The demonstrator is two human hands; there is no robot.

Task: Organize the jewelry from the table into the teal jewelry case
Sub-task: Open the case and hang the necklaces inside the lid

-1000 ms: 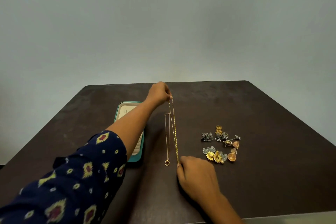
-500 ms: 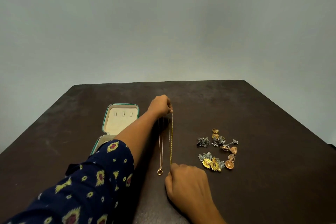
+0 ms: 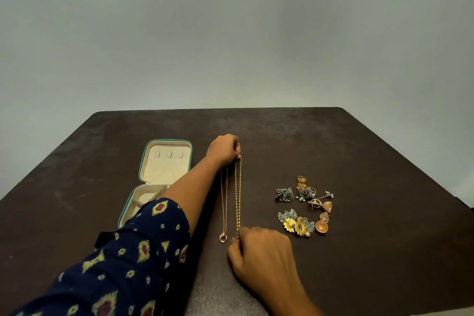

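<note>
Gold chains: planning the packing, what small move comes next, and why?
Probably swing the chains left to the open case: the left hand holds their tops, the right hand pinches the beaded chain at its bottom, and the lid's hooks look free.

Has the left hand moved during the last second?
Yes. The left hand, gripping the chains, has drawn back from the far edge of the table, toward the person.

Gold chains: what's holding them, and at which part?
Left hand pinches the far ends of the beaded chain and thin chain; right hand pinches the beaded chain's near end.
</note>
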